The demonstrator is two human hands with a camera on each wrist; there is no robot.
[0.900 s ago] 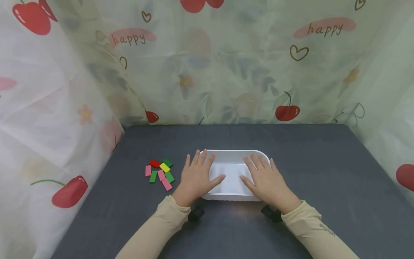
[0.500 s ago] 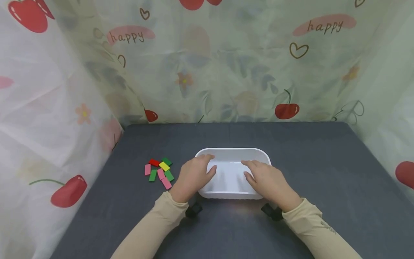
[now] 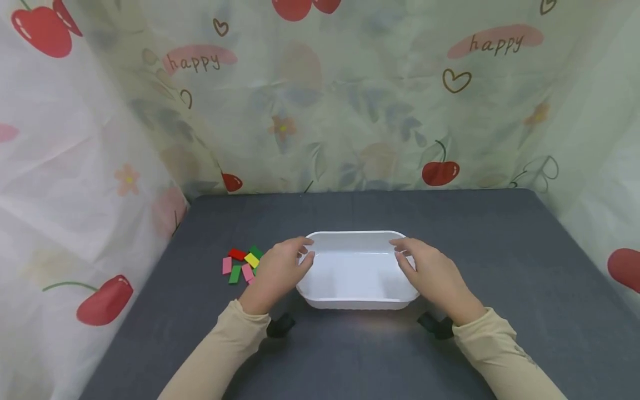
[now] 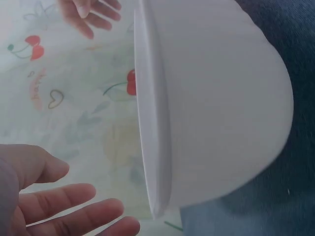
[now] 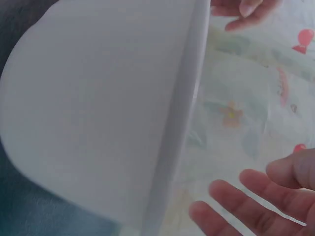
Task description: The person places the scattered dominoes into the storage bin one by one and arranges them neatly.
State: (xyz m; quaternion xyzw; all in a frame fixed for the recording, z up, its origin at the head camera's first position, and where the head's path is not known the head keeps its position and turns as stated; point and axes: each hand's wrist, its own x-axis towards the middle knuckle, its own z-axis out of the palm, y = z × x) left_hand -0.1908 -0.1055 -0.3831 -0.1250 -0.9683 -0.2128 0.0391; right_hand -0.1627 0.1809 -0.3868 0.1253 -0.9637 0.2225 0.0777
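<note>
A white plastic tray with rounded corners sits on the dark table between both hands. My left hand is over its left end, thumb and fingers apart with nothing between them. At the opposite end, my right hand is held the same way, fingers relaxed and slightly bent. In the left wrist view the tray's side wall stands apart from the fingers. The right wrist view likewise shows a gap between the tray's rim and the fingers.
Several small coloured blocks lie left of the tray, among them a red block, a yellow block and a pink block; my left hand partly covers the group. A cherry-printed curtain surrounds the table at the back and sides.
Both hands have gone from spread flat above the tray to loosely bent, and have moved outward, left hand leftward and right hand rightward. The left hand now overlaps some blocks in the head view.
</note>
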